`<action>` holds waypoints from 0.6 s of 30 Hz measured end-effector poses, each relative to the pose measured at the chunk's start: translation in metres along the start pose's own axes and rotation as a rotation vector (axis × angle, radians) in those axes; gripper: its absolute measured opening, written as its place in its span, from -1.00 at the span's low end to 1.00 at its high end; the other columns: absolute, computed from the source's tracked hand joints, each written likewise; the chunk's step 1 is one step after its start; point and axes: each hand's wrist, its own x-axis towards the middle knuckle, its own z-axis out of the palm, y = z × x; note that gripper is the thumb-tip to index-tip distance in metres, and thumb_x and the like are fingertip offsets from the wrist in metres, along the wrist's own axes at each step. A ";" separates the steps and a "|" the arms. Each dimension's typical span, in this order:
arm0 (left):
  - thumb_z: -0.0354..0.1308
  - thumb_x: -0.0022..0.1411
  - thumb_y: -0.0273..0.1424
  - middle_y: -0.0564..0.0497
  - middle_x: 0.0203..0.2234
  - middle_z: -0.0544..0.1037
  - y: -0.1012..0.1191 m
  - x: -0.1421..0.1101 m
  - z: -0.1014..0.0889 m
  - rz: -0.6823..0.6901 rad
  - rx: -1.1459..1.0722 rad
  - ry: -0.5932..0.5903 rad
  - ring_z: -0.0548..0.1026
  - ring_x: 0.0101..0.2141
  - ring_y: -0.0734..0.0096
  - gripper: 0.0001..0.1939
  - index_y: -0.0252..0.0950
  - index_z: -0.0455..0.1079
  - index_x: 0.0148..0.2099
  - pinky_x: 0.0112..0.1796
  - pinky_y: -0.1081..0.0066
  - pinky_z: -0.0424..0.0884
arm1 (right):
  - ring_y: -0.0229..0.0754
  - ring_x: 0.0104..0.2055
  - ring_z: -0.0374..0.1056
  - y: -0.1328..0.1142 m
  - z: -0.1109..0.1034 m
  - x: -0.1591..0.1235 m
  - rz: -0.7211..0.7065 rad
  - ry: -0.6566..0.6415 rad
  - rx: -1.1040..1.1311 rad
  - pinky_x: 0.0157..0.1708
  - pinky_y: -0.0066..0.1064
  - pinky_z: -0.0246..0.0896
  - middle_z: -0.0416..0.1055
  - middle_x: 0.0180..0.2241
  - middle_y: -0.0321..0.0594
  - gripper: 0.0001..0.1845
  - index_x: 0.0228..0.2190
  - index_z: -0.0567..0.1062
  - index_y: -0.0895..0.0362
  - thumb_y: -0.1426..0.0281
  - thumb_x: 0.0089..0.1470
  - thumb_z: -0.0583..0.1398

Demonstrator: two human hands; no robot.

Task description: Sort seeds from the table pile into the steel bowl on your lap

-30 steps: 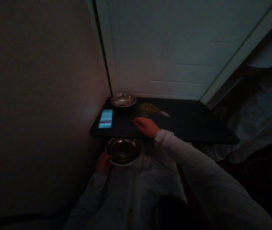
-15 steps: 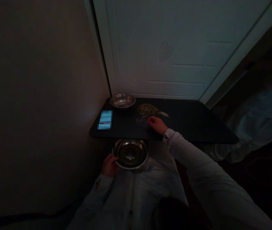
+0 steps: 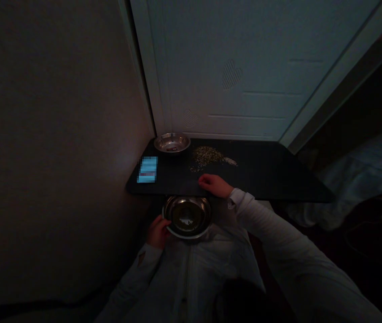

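Note:
My left hand is closed on the left rim of a shiny metal bowl, which sits over my lap just below the table's front edge. Something pale shows in the bottom of this bowl. Near that same edge, my right hand is closed with its fingers bent together, low over the tabletop. A faint see-through patch lies by its fingertips; I cannot make out what it is. Beyond the hand, a pile of small greenish-brown seeds or grains is spread out, with a small paler heap at its right end.
A second metal bowl stands at the back left of the dark table. A lit phone, its screen blurred, lies at the left. Behind the table is a white door; pale fabric hangs at the right.
My right hand has come toward the table's front edge and slightly left, away from the pile. The bowl in my left hand has shifted a little to the right.

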 end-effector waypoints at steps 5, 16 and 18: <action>0.11 -0.34 -0.57 0.17 -0.73 0.40 -0.002 -0.002 0.004 0.010 0.009 -0.029 0.35 -0.64 0.54 -0.79 -0.32 0.33 -0.49 -0.61 0.53 0.21 | -0.38 -0.49 0.18 0.004 0.003 -0.001 0.009 0.007 0.090 -0.46 -0.53 0.08 0.30 -0.53 -0.33 -0.82 -0.42 0.35 0.20 0.37 -0.10 0.04; 0.12 -0.35 -0.58 0.12 -0.67 0.47 -0.015 -0.002 0.008 -0.025 -0.044 0.015 0.40 -0.61 0.47 -0.74 -0.28 0.34 -0.45 -0.58 0.48 0.26 | -0.37 -0.50 0.14 0.004 0.013 -0.013 0.030 0.198 0.240 -0.47 -0.51 0.05 0.23 -0.54 -0.37 -0.80 -0.38 0.31 0.13 0.35 -0.14 0.08; 0.12 -0.35 -0.58 0.11 -0.68 0.47 -0.015 -0.004 0.008 -0.010 -0.034 0.047 0.41 -0.61 0.46 -0.74 -0.29 0.34 -0.46 -0.56 0.46 0.27 | -0.37 -0.51 0.13 0.004 0.012 -0.012 0.044 0.253 0.340 -0.48 -0.51 0.03 0.20 -0.56 -0.38 -0.81 -0.39 0.31 0.13 0.35 -0.15 0.08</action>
